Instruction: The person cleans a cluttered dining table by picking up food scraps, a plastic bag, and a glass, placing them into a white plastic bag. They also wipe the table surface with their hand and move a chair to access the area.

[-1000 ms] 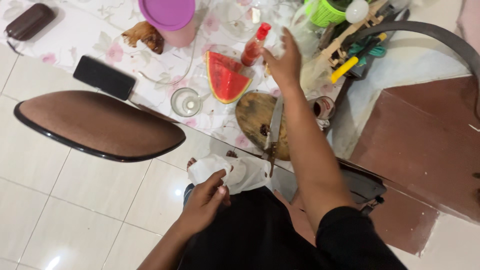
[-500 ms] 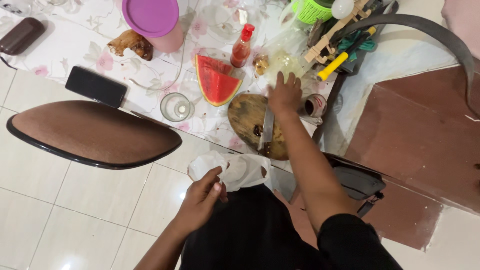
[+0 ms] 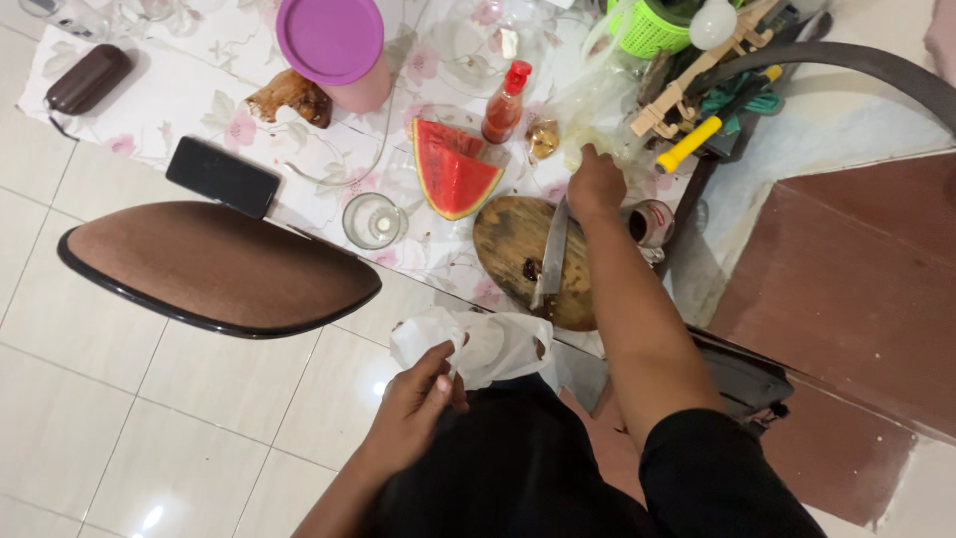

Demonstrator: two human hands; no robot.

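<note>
Seen from the head camera looking down, the left hand [image 3: 416, 401] is held low over the person's dark lap, its fingers pinched shut on a crumpled white plastic bag [image 3: 488, 344] that hangs just off the near edge of the table. The right hand [image 3: 596, 184] reaches out over the table covered in a white cloth with pink flowers [image 3: 179, 100]; its fingers are curled down onto a clear plastic bag [image 3: 597, 110] lying beside the board, though whether they actually clamp the bag cannot be told from here. Just below that hand lies a round dark wooden cutting board [image 3: 513, 249], with a long steel-bladed knife [image 3: 551, 254] resting across it, blade pointing toward the hand. Left of the board sits a red wedge of watermelon with green rind [image 3: 453, 174], and next to it an empty clear drinking glass [image 3: 373, 219]. A red sauce bottle with a red cap [image 3: 506, 103] stands behind the wedge. Further left lie a black phone [image 3: 222, 176] and a pink container with a purple lid [image 3: 334, 45]. A brown padded chair seat [image 3: 214, 264] stands against the near table edge, over white floor tiles.
</note>
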